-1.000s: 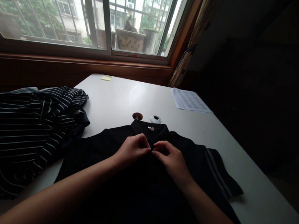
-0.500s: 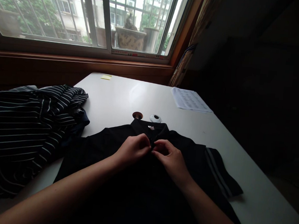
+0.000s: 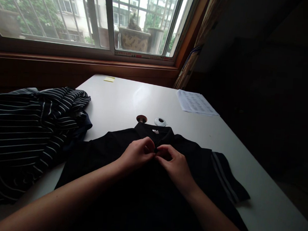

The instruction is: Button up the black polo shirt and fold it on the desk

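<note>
A black polo shirt point(image 3: 105, 154) lies flat on the white table point(image 3: 123, 99), collar pointing toward the window. My left hand point(image 3: 136, 153) and my right hand point(image 3: 174, 165) meet just below the collar, fingers curled and pinching the shirt's front placket at the buttons. The fingertips of both hands touch each other there. A grey stripe shows on the shirt's right sleeve point(image 3: 222, 174).
A pile of dark striped clothing point(image 3: 28, 120) lies at the left. A cable hole point(image 3: 141, 118) and a small white round object point(image 3: 160, 122) sit beyond the collar. A printed sheet point(image 3: 194, 102) lies far right, a yellow note point(image 3: 109, 79) near the sill.
Both hands have stayed at the placket, with only small finger movements; the pinch has shifted slightly upward.
</note>
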A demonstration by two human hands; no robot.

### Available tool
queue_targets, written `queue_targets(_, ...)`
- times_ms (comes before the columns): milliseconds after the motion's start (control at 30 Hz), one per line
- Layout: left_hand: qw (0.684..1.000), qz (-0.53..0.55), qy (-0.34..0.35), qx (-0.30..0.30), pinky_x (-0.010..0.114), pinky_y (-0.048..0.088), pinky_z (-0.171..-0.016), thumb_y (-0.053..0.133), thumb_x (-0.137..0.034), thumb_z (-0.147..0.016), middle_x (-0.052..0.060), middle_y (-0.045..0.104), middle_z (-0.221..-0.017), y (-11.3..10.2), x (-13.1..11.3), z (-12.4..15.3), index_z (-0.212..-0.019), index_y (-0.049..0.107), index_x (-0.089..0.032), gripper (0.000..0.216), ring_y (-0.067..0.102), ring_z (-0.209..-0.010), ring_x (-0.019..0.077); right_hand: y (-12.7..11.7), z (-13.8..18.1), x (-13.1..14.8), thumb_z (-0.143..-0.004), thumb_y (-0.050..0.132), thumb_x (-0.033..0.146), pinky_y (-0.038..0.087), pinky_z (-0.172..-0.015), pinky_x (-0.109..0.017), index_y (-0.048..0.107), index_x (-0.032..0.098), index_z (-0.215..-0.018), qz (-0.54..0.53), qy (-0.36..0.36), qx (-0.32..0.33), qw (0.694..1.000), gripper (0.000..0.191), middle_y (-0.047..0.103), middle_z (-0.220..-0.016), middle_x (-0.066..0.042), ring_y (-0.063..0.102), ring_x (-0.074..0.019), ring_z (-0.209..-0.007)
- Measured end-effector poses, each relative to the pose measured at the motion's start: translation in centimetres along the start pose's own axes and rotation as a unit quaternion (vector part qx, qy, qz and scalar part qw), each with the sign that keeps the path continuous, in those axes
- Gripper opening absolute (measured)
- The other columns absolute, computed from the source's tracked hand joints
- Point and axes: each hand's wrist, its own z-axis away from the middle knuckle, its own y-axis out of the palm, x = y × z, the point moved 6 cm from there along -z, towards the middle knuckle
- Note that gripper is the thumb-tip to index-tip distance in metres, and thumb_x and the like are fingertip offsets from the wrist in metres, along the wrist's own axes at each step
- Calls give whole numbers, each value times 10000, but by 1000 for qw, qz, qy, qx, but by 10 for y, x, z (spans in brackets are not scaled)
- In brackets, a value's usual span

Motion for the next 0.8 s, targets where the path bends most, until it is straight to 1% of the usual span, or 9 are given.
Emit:
queue_targets(133, 1000, -8, -16, -10, 215, 482, -654, 667, -137, -767, -4, 691, -836, 0, 3, 0, -890, 654, -211, 145, 655, -761, 155, 0, 0, -1, -791, 717, 227, 542, -770, -297, 673, 256, -1000, 2, -2, 1, 1000, 216, 728, -923, 10, 699, -184, -844)
queue_targets(233, 1000, -16, -9, -15, 220, 488, -671, 650, -114, -758, 3, 688, -834, 0, 2, 0, -869, 668, -206, 145, 652, -770, 157, 0, 0, -1, -791, 719, 231, 546, -782, -297, 675, 252, -998, -2, -3, 6, 1000, 213, 731, -934, 7, 702, -183, -849)
queue_targets(433, 1000, -15, -9, -18, 217, 480, -657, 633, -92, -744, -2, 681, -814, -2, -1, 0, -862, 662, -197, 161, 642, -747, 147, -2, -1, -1, -796, 712, 245, 556, -782, -309, 669, 249, -1031, -5, 4, 15, 1000, 239, 740, -923, -4, 713, -195, -859)
queue_targets(633, 1000, -11, -8, -18, 221, 479, -661, 610, -78, -740, -3, 676, -806, -2, 0, -1, -856, 652, -192, 168, 637, -742, 146, -3, 1, -1, -822, 670, 254, 566, -814, -337, 663, 235, -1027, -15, 12, 9, 1000, 206, 750, -943, -31, 723, -215, -881)
queue_targets(800, 1000, -19, -3, -17, 219, 464, -659, 613, -80, -747, -7, 664, -798, -1, -1, -1, -834, 640, -191, 144, 626, -737, 142, -1, 1, -1, -807, 677, 239, 567, -806, -327, 667, 235, -1016, -13, 14, 11, 1000, 209, 745, -940, -25, 718, -207, -866)
